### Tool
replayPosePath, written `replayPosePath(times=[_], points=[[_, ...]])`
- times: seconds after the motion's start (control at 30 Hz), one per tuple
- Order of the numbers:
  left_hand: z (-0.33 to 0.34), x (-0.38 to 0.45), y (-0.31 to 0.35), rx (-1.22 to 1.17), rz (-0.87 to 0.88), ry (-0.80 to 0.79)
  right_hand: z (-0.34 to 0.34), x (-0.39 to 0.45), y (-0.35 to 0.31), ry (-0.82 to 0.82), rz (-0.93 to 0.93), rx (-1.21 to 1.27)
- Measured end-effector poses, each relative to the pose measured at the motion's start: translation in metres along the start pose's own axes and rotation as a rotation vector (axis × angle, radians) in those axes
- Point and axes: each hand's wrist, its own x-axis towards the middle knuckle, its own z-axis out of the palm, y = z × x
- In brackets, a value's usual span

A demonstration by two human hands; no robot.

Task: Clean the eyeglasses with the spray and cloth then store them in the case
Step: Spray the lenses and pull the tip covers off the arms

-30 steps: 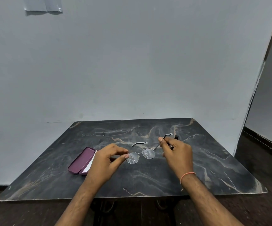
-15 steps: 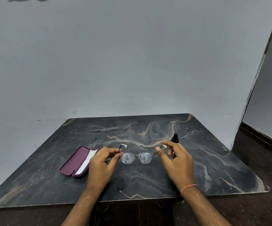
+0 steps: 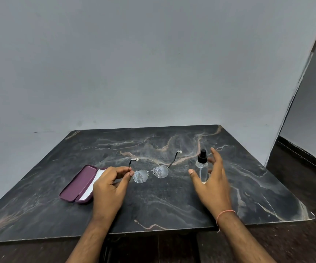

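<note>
Hidden or unclear: The near right corner of the case (image 3: 77,185) and part of the white cloth (image 3: 93,182) are covered by the left hand (image 3: 110,184). The lower part of the spray bottle (image 3: 202,168) is partly behind the right hand (image 3: 211,184). Whether the eyeglasses rest on the desk or are held just above it cannot be told.
Case: Maroon, open, lying on the left part of the desk (image 3: 153,209), lid folded out to the left.
Case contents: The cloth lies in the right half of the case; its far end rises above the rim.
Eyeglasses: Thin metal frame (image 3: 150,172), near the middle of the desk, between the case and the spray bottle. Temples are unfolded and point away from the person. Both lenses carry droplets.
Left hand: Fingers curled; thumb and forefinger pinch the left temple close to the left lens.
Right hand: Fingers spread and fairly straight, holding nothing. The thumb is on the left side of the spray bottle and the other fingers on its right and far side. Contact with the bottle cannot be confirmed.
Spray bottle: Clear body, black nozzle, standing upright on the desk, to the right of the eyeglasses.
Wrist: A thin orange band (image 3: 225,213) circles the right wrist.
Desk: Dark marbled top against a plain grey wall (image 3: 153,63).
</note>
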Motion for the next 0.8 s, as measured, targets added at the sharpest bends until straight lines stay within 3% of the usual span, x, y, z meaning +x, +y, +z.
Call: replayPosePath(times=[0.17,0.37,0.5,0.63,0.8], points=[[0.000,0.000,0.000,-0.002,-0.020,0.003,-0.003,-0.001,-0.003,-0.045,0.013,0.025],[0.000,0.001,-0.002,-0.013,-0.041,-0.003,-0.010,-0.010,-0.009,-0.178,0.082,0.791],[-0.001,0.002,0.000,-0.016,-0.050,-0.013,-0.009,-0.022,-0.023,-0.315,0.119,0.945],[-0.002,0.003,0.000,-0.018,-0.053,-0.016,0.004,-0.029,-0.036,-0.429,0.036,0.734],[-0.001,0.003,0.001,-0.025,-0.035,-0.018,0.031,-0.031,-0.049,-0.467,-0.294,0.186]])
